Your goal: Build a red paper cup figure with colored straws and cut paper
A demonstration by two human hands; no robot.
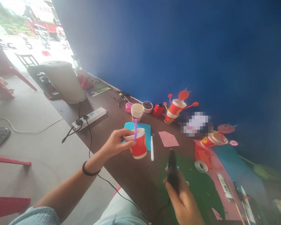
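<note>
My left hand [118, 142] grips a red and white paper cup [140, 148] by its rim. A purple strip [135, 129] stands upright at the cup's near side, with my thumb beside its lower end. In my right hand [184, 200] is a black glue gun [172, 172], its narrow tip pointing away from me, apart from the cup. Under and behind the cup lies a blue paper sheet [131, 125]. A white marker [152, 148] is just right of the cup, and a pink paper piece [168, 139] lies farther right.
Stacked cups [137, 109] stand behind. Decorated cups [175, 109] are at the wall [154, 47], and another decorated cup [214, 140] tilts at right. A tape roll [201, 166] rests near coloured paper. Left are a power strip [90, 118] with cords and a kettle [64, 82].
</note>
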